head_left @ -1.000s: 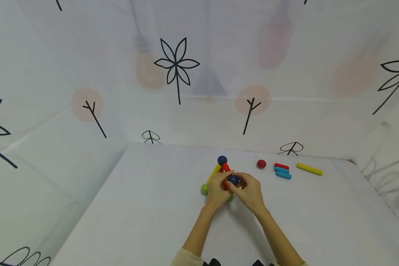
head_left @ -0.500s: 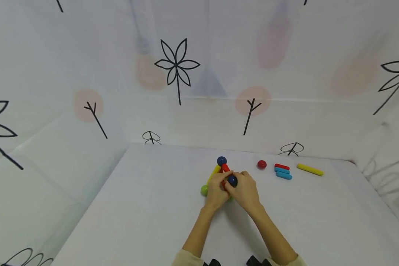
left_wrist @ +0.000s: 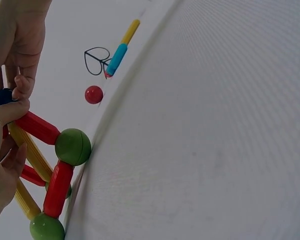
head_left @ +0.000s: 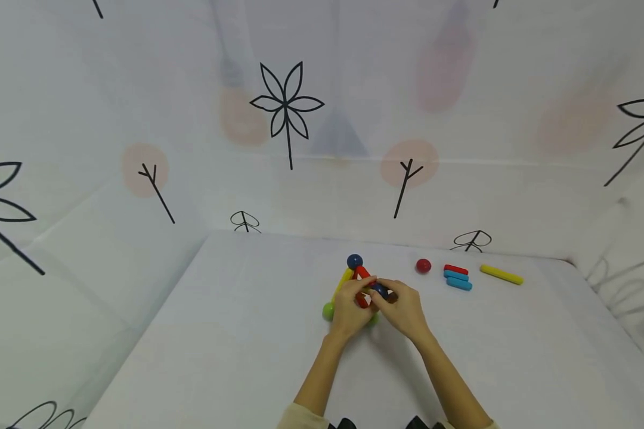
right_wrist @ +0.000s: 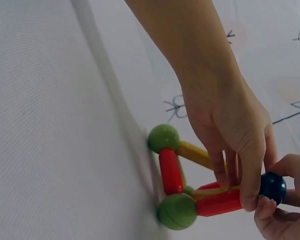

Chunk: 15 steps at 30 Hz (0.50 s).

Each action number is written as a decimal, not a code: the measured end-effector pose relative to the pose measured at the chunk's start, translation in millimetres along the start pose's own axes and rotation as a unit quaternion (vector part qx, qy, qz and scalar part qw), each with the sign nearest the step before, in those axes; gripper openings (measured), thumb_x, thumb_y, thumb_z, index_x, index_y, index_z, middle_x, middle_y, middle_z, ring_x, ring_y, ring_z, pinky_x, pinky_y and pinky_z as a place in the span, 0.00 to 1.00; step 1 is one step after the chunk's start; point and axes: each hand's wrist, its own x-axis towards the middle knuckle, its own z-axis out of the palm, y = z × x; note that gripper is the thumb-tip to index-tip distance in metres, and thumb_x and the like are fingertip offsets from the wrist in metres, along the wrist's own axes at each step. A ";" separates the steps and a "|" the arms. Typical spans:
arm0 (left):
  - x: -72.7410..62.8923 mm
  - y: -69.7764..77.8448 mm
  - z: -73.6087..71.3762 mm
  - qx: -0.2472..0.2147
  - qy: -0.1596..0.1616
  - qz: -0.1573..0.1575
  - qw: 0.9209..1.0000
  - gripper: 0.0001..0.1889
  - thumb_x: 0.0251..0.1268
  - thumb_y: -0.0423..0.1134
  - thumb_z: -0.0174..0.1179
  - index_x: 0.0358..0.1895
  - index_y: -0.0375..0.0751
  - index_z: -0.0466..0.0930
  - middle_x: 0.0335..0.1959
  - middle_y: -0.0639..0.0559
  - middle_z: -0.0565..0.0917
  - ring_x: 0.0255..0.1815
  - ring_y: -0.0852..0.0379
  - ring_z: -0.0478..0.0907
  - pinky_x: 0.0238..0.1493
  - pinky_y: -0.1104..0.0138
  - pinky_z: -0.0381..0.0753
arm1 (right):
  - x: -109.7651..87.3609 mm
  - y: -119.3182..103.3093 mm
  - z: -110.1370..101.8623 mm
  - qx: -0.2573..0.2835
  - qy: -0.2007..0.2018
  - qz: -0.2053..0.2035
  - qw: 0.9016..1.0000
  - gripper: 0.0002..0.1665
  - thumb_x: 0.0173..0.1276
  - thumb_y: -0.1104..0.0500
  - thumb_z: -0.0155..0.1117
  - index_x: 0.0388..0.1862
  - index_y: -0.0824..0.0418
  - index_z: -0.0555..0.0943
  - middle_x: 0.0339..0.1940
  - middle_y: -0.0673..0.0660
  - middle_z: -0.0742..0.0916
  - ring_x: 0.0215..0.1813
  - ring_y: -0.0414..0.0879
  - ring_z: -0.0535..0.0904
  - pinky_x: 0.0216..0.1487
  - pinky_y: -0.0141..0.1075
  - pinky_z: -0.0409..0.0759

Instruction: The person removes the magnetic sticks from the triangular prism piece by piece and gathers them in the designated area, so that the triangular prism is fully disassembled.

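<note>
A toy frame of red and yellow rods joined by green balls [left_wrist: 73,147] stands on the white table, with a dark blue ball [head_left: 355,261] at its far end. My left hand [head_left: 350,307] grips the frame's rods, its fingers around a red rod [right_wrist: 219,202] and a yellow rod [left_wrist: 34,155]. Between the thumb and fingers of my right hand [head_left: 403,310] is a second dark blue ball [right_wrist: 273,188], held at the end of the red rod. Whether ball and rod touch is partly hidden by fingertips. The hands cover much of the frame in the head view.
To the right of the frame lie a loose red ball [head_left: 423,266], a short red rod [head_left: 456,269], two blue rods [head_left: 458,284] and a longer yellow rod [head_left: 501,274]. Patterned white cloth [head_left: 322,196] walls the table [head_left: 236,357] at the back and sides.
The frame has shifted slightly left and toward me, tilting its far blue ball. My right fingers closed in over the held blue ball, then drew back slightly right with it.
</note>
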 end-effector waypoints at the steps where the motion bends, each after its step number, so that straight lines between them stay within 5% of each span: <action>1: -0.1 -0.1 0.2 0.000 0.000 0.002 1.000 0.23 0.41 0.26 0.70 0.48 0.34 0.82 0.36 0.45 0.84 0.35 0.54 0.79 0.38 0.63 0.80 | -0.1 0.8 -0.8 0.005 -0.004 0.003 1.000 0.18 0.60 0.64 0.64 0.48 0.72 0.81 0.39 0.65 0.85 0.29 0.47 0.78 0.28 0.29 0.76; 15: -1.9 1.4 2.6 -0.018 -0.006 0.001 1.000 0.23 0.43 0.28 0.72 0.48 0.31 0.81 0.36 0.44 0.84 0.36 0.53 0.80 0.42 0.71 0.79 | -0.3 8.7 -6.2 0.061 -0.045 0.048 0.996 0.19 0.63 0.64 0.59 0.52 0.70 0.78 0.42 0.64 0.85 0.32 0.48 0.77 0.31 0.30 0.77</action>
